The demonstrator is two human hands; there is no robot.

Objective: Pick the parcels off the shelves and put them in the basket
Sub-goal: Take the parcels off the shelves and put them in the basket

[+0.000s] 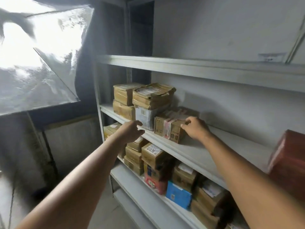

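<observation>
A small brown cardboard parcel (170,126) with pink tape lies on the middle shelf (194,151). My right hand (195,128) grips its right end, fingers curled over the top corner. My left hand (131,132) reaches toward the shelf's front edge just left of the parcel, fingers loosely curled, holding nothing. Behind it a grey plastic-wrapped parcel (145,115) sits under a stack of brown parcels (152,95). More brown parcels (123,100) stand at the shelf's left end. No basket is in view.
The lower shelf holds several parcels, among them a labelled brown box (152,153), a red one (155,183) and a blue one (179,195). A dark red box (288,156) sits at the right edge. The top shelf (198,66) shows nothing. A plastic-sheeted window (38,55) is on the left.
</observation>
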